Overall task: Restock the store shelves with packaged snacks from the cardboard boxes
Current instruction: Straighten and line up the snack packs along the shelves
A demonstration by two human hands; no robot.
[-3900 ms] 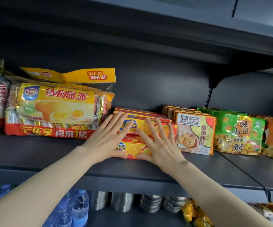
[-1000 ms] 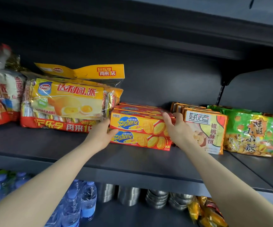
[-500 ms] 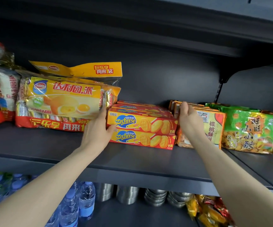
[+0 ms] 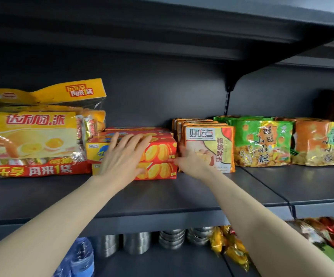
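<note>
The left hand (image 4: 122, 158) lies flat, fingers straight and spread, on the front of the stacked red cracker boxes (image 4: 160, 152) on the dark shelf (image 4: 162, 198); its grip is apart and clamps nothing. The right hand (image 4: 194, 163) sits just right of that stack, at the lower left corner of the walnut biscuit packs (image 4: 212, 144). Its fingers are hidden, so I cannot tell its grip. Left of the left hand stands a big yellow cake bag (image 4: 32, 136), cut off by the edge. Right of the right hand are green snack bags (image 4: 262, 142). The lower shelf holds water bottles (image 4: 80, 258), partly hidden.
</note>
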